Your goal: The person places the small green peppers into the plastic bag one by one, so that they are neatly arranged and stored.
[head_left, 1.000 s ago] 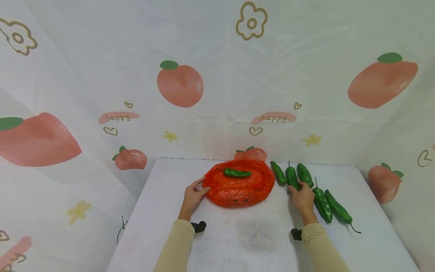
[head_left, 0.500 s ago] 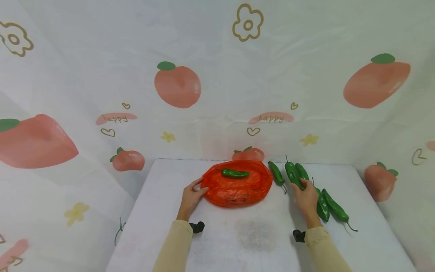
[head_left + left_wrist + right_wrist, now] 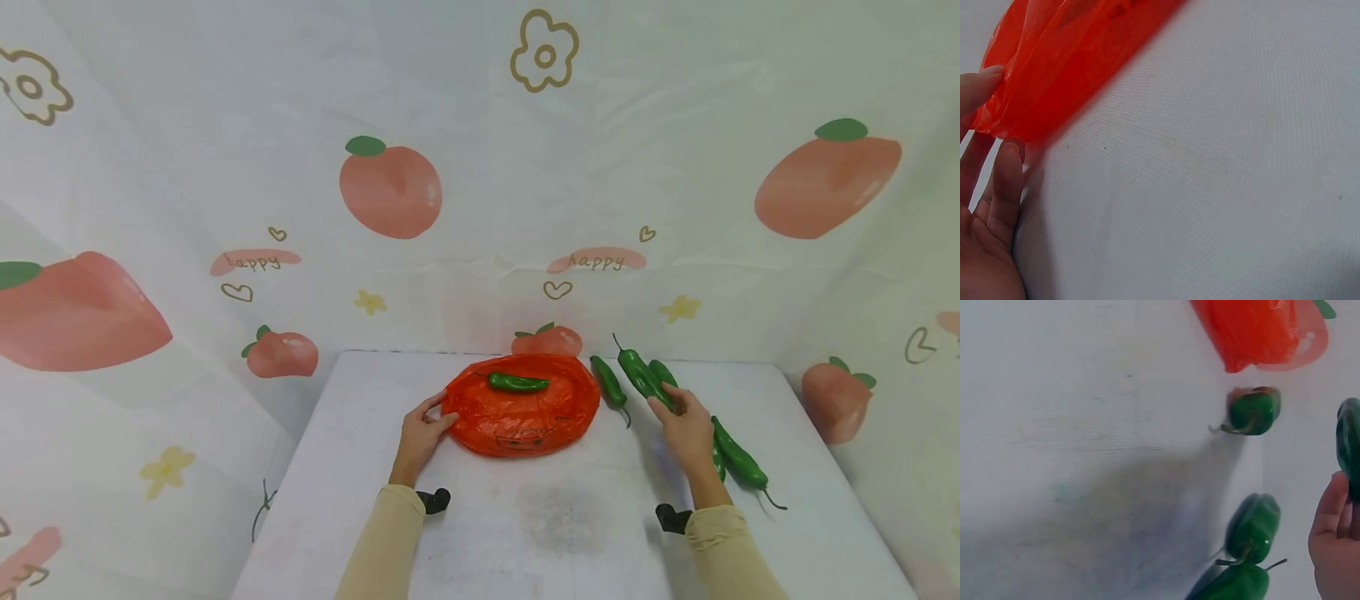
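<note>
A red plastic bag (image 3: 521,417) lies spread out at the back of the table, with a green pepper (image 3: 517,382) within its outline; I cannot tell whether that pepper is inside or on top. My left hand (image 3: 422,435) pinches the bag's left edge, thumb above and fingers below in the left wrist view. Raised over the table, a long green pepper (image 3: 640,372) is in the grip of my right hand (image 3: 686,429), its stem pointing up and left. The right wrist view shows that pepper (image 3: 1349,444) only partly, at the right edge.
Just right of the bag is another pepper (image 3: 609,382). Behind the right hand one pepper (image 3: 663,372) is partly covered. A pepper (image 3: 738,457) lies farther right, beside one mostly hidden by the wrist (image 3: 718,462). A printed cloth (image 3: 480,208) hangs behind the table.
My right hand has lifted its pepper off the table and shifted slightly right, the pepper's stem end tilting to the left. My left hand stays at the bag's edge.
</note>
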Demonstrator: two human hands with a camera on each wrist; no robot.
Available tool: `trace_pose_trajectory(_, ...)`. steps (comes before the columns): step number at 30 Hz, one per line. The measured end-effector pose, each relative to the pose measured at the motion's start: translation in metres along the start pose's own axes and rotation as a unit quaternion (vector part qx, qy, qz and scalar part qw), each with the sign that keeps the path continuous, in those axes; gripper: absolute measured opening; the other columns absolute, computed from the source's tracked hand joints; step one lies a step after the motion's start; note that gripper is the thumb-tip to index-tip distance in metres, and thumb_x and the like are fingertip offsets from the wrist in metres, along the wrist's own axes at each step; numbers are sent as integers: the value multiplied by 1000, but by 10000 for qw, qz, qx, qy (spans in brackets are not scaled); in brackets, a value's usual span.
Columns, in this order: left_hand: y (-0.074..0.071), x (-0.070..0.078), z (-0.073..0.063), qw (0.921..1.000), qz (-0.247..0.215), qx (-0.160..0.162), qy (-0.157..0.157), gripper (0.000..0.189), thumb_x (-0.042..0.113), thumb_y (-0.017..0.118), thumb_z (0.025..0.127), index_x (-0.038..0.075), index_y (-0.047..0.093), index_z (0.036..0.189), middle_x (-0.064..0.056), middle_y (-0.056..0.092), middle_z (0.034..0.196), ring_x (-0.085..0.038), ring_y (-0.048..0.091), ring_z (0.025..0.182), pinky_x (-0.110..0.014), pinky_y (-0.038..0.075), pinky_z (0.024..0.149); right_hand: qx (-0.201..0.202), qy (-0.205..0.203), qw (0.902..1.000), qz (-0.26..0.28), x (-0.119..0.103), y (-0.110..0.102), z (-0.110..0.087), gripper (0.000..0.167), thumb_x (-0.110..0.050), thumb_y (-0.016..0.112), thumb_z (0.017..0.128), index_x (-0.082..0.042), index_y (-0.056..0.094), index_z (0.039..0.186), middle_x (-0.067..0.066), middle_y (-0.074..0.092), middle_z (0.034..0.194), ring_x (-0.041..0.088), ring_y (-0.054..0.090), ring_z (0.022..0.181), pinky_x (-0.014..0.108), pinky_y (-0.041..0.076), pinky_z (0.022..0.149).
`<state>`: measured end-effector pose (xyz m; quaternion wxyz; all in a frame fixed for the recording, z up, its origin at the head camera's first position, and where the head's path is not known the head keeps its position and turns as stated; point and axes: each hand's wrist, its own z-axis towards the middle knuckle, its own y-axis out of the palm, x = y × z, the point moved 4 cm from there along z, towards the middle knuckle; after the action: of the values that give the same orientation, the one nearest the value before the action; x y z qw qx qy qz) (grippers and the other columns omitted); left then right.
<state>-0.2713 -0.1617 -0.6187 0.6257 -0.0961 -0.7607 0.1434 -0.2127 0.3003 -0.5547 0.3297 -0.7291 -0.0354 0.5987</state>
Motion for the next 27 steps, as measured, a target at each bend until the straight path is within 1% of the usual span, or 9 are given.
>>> trace_pose_trajectory(4,0,-2,-1,10000,-1,-37,-11,54,36,78,90,29,62,141,-4,59,84,-17,52,72,-19,48,64,-172,24,9998,7,-7,-2,0,61,-45,62,100,-15,50,151,17,53,153,30,53,129,21,45,83)
trace_pose_trajectory(6,0,-2,-1,10000,-22,-46,-18,54,36,78,90,29,62,141,-3,60,84,-17,52,72,-19,49,64,-264,-85,9996,-38,-11,-3,0,61,-45,62,100,-15,50,151,17,55,151,28,55,125,16,43,79)
trace_pose_trajectory(9,0,-2,0,10000,-34,-41,-10,54,36,78,90,29,61,142,-2,60,83,-16,53,71,-19,50,64,-381,-328,9987,-97,-19,-4,-1,60,-44,64,99,-14,51,150,17,59,146,22,58,114,16,44,75)
trace_pose_trajectory(14,-1,-2,1,10000,4,-56,-16,54,37,78,90,29,62,141,-1,59,79,-16,53,71,-20,49,65,-582,-545,9968,-50,-33,-7,-2,60,-43,66,98,-14,52,149,18,64,136,-1,57,91,18,46,72)
trace_pose_trajectory(17,-1,-2,1,10000,-8,-95,-28,55,37,79,89,29,62,141,-2,60,83,-17,54,73,-21,50,65,-713,-672,9952,49,-40,-9,-3,60,-42,66,99,-12,52,148,19,65,132,-9,56,87,19,47,73)
trace_pose_trajectory(21,-2,-3,3,9999,-83,-124,-33,56,35,80,89,29,62,141,-3,62,86,-17,55,73,-20,52,67,-877,-872,9923,32,-51,-12,-4,59,-42,65,99,-12,52,148,18,65,133,-8,57,90,21,48,77)
trace_pose_trajectory(23,-2,-2,3,9998,-126,-136,-15,56,35,80,89,27,62,141,-3,62,83,-17,55,72,-20,52,66,-986,-943,9907,2,-55,-12,-5,59,-42,65,99,-13,52,149,19,64,136,-5,59,93,23,48,79)
trace_pose_trajectory(25,-2,-2,3,9997,-169,-155,-38,56,35,80,88,26,62,141,-3,63,81,-17,56,71,-20,53,67,-1067,-997,9893,-9,-59,-12,-5,59,-42,65,99,-13,52,149,19,65,136,1,63,96,25,48,81)
trace_pose_trajectory(27,-1,-2,3,9995,-235,-182,-56,56,34,80,88,26,62,141,-4,66,83,-16,58,71,-21,55,68,-1144,-1047,9879,-54,-63,-12,-5,57,-41,65,100,-14,52,149,19,64,138,11,65,101,27,48,83)
